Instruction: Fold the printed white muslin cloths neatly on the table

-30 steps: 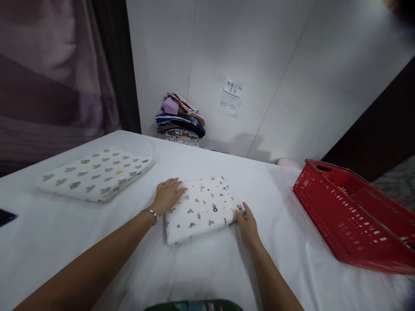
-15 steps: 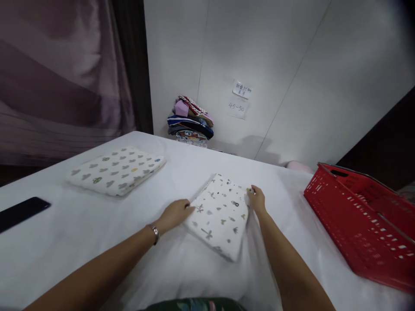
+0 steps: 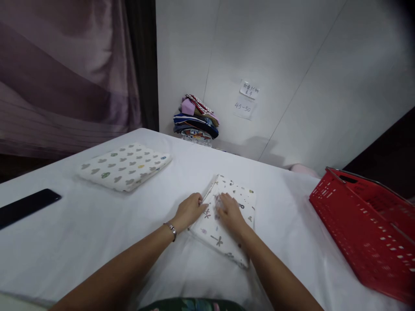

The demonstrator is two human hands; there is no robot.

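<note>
1. Head view, writing: two paper sheets are fixed to the wall [image 3: 285,52]. The lower sheet [image 3: 244,108] reads "45-50" by hand; the upper sheet [image 3: 249,89] bears handwritten Chinese characters, too small to read surely.

2. Head view, materials and shapes: the patterned cloth [image 3: 212,229], white with small grey, brown and yellowish motifs, is folded into a soft-cornered flat rectangle, set askew. A second folded cloth [image 3: 125,166], off-white with grey cloud-like shapes and a few green, yellow and blue ones, lies farther left. The red basket [image 3: 356,224] is perforated plastic with metal handles.

3. Head view, hands: the left hand [image 3: 189,211], with a metal bracelet [image 3: 171,231] at its wrist, is at the patterned cloth's left edge, thumb on top; whether its fingers close beneath, I cannot tell. The right hand [image 3: 231,214] rests loosely spread on the upper face, gripping nothing.

4. Head view, surface and room: the patterned cloth lies on a white-covered table [image 3: 155,207], in front of the person, between the second folded cloth and the basket. A black phone-like slab [image 3: 29,207] lies at far left. Beyond the table's far edge, a stack of folded fabrics [image 3: 196,121] stands near the wall; a mauve curtain [image 3: 65,77] hangs at left.
</note>
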